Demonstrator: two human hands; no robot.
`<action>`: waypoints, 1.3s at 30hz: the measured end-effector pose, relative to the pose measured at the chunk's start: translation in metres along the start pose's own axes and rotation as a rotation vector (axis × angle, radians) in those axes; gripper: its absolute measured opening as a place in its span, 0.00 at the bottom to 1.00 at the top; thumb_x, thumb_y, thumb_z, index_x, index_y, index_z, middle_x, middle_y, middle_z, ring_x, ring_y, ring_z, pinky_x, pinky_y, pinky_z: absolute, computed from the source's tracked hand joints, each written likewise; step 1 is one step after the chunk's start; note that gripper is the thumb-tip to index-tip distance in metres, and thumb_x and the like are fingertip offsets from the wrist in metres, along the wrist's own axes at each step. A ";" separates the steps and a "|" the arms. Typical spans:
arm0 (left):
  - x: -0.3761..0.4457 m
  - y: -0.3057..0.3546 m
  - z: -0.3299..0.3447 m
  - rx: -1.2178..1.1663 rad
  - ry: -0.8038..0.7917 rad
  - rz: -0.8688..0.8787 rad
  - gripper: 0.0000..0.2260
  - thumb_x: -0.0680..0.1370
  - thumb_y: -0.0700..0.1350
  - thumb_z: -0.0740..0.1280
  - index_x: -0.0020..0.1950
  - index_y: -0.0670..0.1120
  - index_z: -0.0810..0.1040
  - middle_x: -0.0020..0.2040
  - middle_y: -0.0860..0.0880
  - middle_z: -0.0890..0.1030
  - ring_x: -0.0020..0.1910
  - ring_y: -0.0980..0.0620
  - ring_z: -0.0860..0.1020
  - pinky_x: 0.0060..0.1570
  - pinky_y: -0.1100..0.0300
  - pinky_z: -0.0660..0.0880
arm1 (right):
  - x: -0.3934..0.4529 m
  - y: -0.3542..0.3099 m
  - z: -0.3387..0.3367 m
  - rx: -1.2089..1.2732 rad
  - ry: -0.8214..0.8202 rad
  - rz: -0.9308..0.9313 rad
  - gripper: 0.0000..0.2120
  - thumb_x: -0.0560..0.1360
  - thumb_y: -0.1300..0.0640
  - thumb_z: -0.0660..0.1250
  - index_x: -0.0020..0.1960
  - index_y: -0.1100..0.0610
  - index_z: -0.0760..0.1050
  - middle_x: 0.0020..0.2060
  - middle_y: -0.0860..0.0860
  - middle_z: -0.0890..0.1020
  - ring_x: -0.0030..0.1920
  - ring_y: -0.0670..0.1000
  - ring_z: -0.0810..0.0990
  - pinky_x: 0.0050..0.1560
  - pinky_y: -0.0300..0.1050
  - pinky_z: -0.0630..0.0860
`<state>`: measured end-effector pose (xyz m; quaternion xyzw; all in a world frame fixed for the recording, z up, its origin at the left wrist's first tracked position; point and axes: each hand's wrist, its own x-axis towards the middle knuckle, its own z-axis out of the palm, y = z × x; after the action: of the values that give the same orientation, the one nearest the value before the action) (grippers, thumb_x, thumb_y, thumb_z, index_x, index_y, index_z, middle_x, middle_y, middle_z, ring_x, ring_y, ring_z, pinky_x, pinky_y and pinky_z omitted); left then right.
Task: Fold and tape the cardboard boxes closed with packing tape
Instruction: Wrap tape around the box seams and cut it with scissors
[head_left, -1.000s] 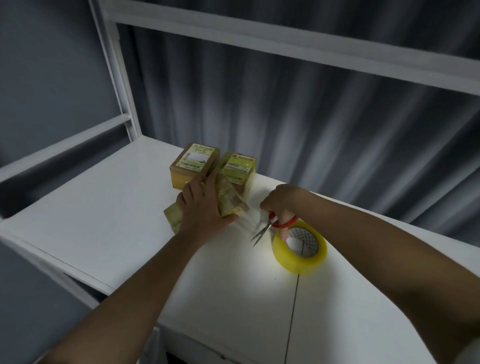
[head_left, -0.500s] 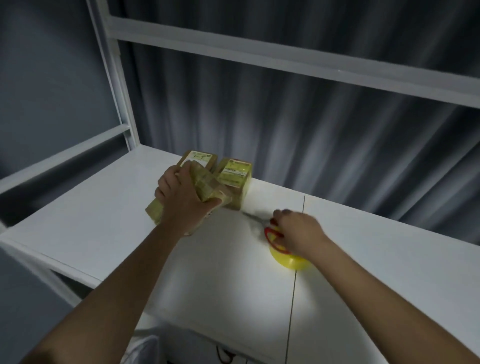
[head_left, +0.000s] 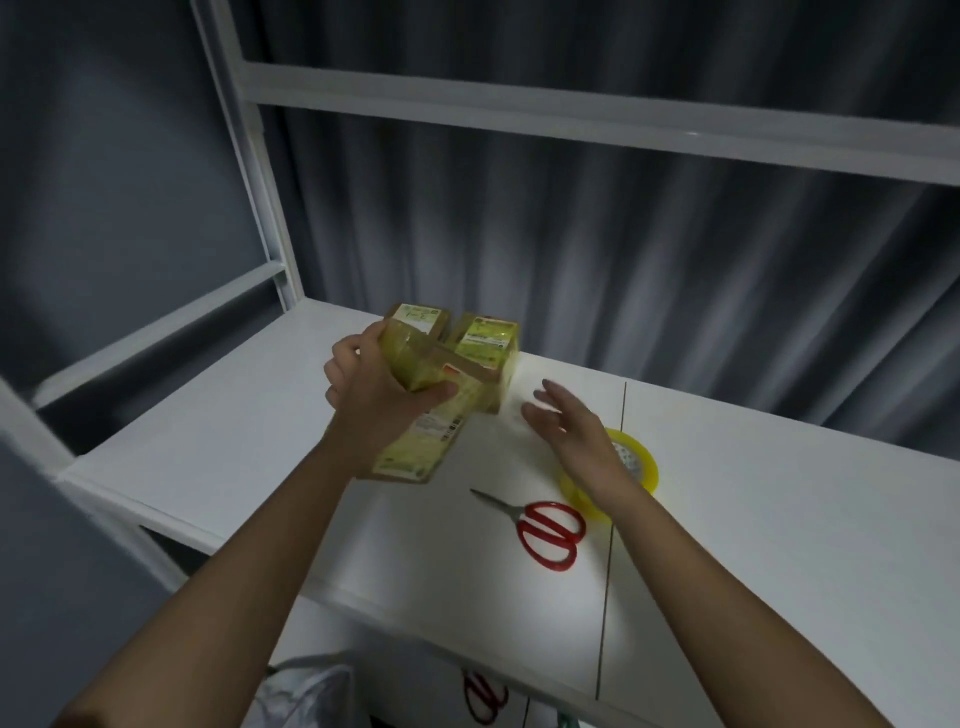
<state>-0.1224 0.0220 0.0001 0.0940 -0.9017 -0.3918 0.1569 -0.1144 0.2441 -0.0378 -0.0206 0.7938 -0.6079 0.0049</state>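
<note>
While its fingers wrapped the far side and its thumb pressed the near face, the left hand (head_left: 371, 397) gripped a taped cardboard box (head_left: 423, 415) and held it tilted above the counter (head_left: 218, 441), the box's lower end hanging toward the person. Just beyond that hand, two more boxes stood side by side on the counter: one with a pale label (head_left: 420, 319) on top, directly behind the knuckles, and one with a yellow-green label (head_left: 485, 340), touching or nearly touching the held box at its far right corner.

The right hand (head_left: 571, 428) hovered to the right of the held box, its fingers straight and loosely spread, holding nothing; whether it touched the box cannot be told, though a gap showed between them. Beneath and just behind its wrist lay the roll of yellow packing tape (head_left: 636, 460), flat on the counter and partly hidden by the forearm. Nearer the person than that hand, red-handled scissors (head_left: 540, 525) lay on the counter, blades closed and pointing left, the handles just beside the tape roll.

A grey curtain (head_left: 623, 260) hung behind the counter.
</note>
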 end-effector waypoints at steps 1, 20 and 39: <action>-0.001 0.001 -0.002 -0.048 -0.005 -0.013 0.42 0.61 0.60 0.77 0.69 0.55 0.61 0.65 0.49 0.60 0.66 0.48 0.60 0.64 0.50 0.62 | 0.006 -0.009 0.004 0.191 -0.027 0.065 0.23 0.76 0.53 0.68 0.69 0.54 0.69 0.59 0.45 0.77 0.59 0.47 0.77 0.63 0.43 0.72; 0.001 0.029 -0.044 -0.676 -0.220 -0.169 0.34 0.64 0.58 0.73 0.64 0.51 0.62 0.49 0.51 0.80 0.45 0.51 0.83 0.44 0.56 0.79 | 0.013 -0.090 0.013 0.138 0.295 -0.480 0.15 0.72 0.64 0.72 0.48 0.47 0.72 0.34 0.49 0.79 0.40 0.53 0.79 0.39 0.47 0.78; 0.001 0.059 -0.005 -0.536 -0.106 -0.216 0.46 0.55 0.78 0.61 0.65 0.54 0.61 0.62 0.49 0.72 0.60 0.46 0.74 0.61 0.45 0.72 | 0.011 -0.070 0.052 -0.513 0.109 -0.680 0.32 0.78 0.38 0.30 0.76 0.51 0.46 0.76 0.46 0.49 0.75 0.41 0.42 0.76 0.48 0.43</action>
<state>-0.1242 0.0582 0.0474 0.1244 -0.7577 -0.6349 0.0862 -0.1220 0.1751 0.0168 -0.2494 0.8664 -0.3581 -0.2429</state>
